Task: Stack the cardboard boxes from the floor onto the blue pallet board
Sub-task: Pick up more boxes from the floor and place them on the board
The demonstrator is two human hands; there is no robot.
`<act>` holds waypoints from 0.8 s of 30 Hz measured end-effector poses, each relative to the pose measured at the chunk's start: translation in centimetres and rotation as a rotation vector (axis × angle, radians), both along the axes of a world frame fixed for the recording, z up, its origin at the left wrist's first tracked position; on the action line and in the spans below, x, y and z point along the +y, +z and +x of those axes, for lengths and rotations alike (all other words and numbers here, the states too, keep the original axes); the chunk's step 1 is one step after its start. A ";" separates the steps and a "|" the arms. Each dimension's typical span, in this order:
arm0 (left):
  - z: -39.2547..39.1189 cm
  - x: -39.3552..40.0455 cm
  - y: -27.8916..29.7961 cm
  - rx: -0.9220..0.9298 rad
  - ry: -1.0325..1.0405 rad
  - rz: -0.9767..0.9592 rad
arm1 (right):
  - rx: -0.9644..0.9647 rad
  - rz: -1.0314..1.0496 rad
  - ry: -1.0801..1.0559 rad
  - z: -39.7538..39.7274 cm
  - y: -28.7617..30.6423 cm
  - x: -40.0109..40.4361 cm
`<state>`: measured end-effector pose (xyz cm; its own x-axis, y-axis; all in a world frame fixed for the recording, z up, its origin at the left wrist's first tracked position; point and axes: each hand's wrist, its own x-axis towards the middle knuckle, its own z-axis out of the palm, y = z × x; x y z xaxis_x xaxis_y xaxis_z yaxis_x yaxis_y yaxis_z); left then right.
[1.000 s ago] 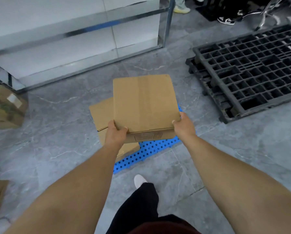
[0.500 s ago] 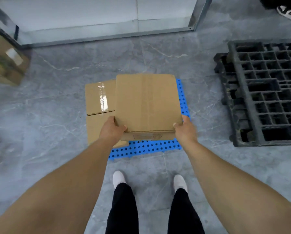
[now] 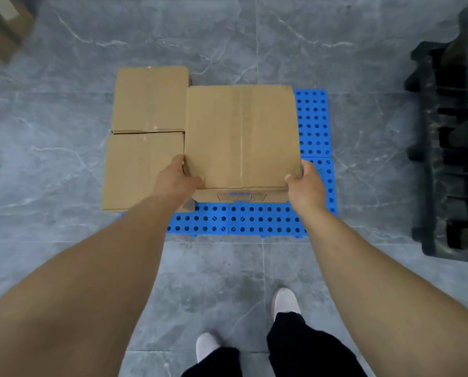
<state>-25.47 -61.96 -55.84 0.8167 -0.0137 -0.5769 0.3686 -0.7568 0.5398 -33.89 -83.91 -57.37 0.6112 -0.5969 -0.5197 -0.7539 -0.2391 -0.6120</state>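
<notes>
I hold a brown cardboard box (image 3: 241, 137) over the right half of the blue pallet board (image 3: 254, 223). My left hand (image 3: 177, 180) grips its near left corner and my right hand (image 3: 305, 186) grips its near right corner. Two more cardboard boxes lie on the board's left side: a far one (image 3: 150, 99) and a near one (image 3: 140, 170), edge to edge. The held box hides most of the board's middle. Whether it touches the board I cannot tell.
A black plastic pallet (image 3: 450, 148) lies on the grey tiled floor to the right. Another cardboard box (image 3: 1, 28) sits at the top left corner. My white shoes (image 3: 284, 302) stand just short of the board's near edge.
I have stepped closer and my view has tilted down. The held box has come lower over the board's right half, beside the two placed boxes.
</notes>
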 end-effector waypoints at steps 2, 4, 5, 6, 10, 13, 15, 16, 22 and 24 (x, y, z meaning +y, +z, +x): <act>0.1 0.2 -2.8 -0.035 -0.074 0.110 | -0.006 0.017 0.008 -0.1 -3.3 0.2; 0.1 0.3 -5.2 -0.056 -0.150 0.247 | -0.010 0.027 0.026 -0.3 -6.1 0.3; 0.1 0.4 -6.1 -0.055 -0.167 0.293 | -0.010 0.030 0.037 -0.3 -7.4 0.5; 0.0 0.6 -7.0 -0.050 -0.174 0.323 | -0.009 0.035 0.047 -0.2 -8.6 0.6; 0.3 1.1 -10.1 -0.071 -0.170 0.358 | -0.020 0.041 0.072 0.8 -12.5 1.0; 0.5 1.4 -12.4 -0.081 -0.169 0.362 | -0.052 0.047 0.070 1.5 -15.0 1.0; 0.4 1.7 -14.0 -0.093 -0.168 0.347 | -0.079 0.039 0.066 1.6 -16.4 1.2; 0.5 1.9 -14.7 -0.094 -0.163 0.331 | -0.079 0.037 0.063 1.5 -17.0 1.4; 0.3 3.1 -17.0 -0.045 -0.090 0.243 | -0.053 0.069 0.051 1.9 -18.5 3.1; -0.1 3.4 -17.3 -0.034 -0.063 0.230 | -0.040 0.064 0.054 1.9 -18.7 3.8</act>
